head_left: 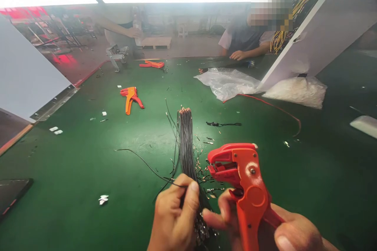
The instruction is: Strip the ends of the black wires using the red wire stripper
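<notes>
In my right hand [291, 227] I hold a red wire stripper [253, 192] upright, its jaws apart and pointing left, with no wire visible between them. My left hand [176, 215] pinches a thin black wire [144, 162] between thumb and forefinger; the wire curves away to the left over the table. Just beyond that hand lies a bundle of black wires [186, 141] with bare copper at the far ends. Several cut scraps of insulation [200, 160] are scattered to the right of the bundle. The near end of the bundle is partly hidden by my hands.
On the green table [73, 172] lie an orange-red wire stripper [131, 99], another wire stripper [152, 64], a clear plastic bag [226, 82] and a filled white bag [296, 91]. Short black wires [224, 124] rest right of the bundle. A co-worker's hand [238, 55] is at the far edge.
</notes>
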Tool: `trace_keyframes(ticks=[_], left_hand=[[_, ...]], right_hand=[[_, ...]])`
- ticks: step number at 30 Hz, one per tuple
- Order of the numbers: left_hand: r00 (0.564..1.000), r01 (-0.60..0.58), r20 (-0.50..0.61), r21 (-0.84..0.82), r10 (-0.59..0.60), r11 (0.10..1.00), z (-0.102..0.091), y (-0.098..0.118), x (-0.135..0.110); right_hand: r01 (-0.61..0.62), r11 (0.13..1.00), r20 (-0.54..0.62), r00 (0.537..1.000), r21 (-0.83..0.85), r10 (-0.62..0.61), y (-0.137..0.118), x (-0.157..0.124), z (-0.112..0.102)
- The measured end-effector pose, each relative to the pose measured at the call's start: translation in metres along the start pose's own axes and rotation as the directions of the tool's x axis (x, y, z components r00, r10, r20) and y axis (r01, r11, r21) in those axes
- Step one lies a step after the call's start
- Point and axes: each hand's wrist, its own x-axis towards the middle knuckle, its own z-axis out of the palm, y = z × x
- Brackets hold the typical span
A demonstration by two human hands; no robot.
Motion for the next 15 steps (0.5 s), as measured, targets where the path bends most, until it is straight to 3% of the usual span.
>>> trace_keyframes(ticks=[3, 8, 11, 15], left_hand=[[0.992, -0.020, -0.122, 0.045, 0.025, 0.999, -0.008, 0.001, 0.004], [0.992, -0.025, -0.122, -0.067, 0.016, 0.997, 0.005, 0.012, -0.006], [0.973, -0.154, -0.179, -0.027, 0.147, 0.988, 0.009, 0.012, -0.010], [0.936, -0.286, -0.183, 0.107, 0.301, 0.952, 0.004, -0.001, -0.009]], right_hand=[[-0.018, 0.997, -0.048, 0.999, -0.069, 0.015, 0.005, -0.001, 0.003], [0.032, 0.999, -0.010, 0.999, -0.004, -0.032, 0.008, -0.002, -0.001], [0.037, 0.993, -0.105, 0.993, -0.111, -0.049, 0.001, 0.001, 0.004], [0.129, 0.929, -0.063, 0.985, -0.347, -0.160, -0.008, 0.008, 0.016]])
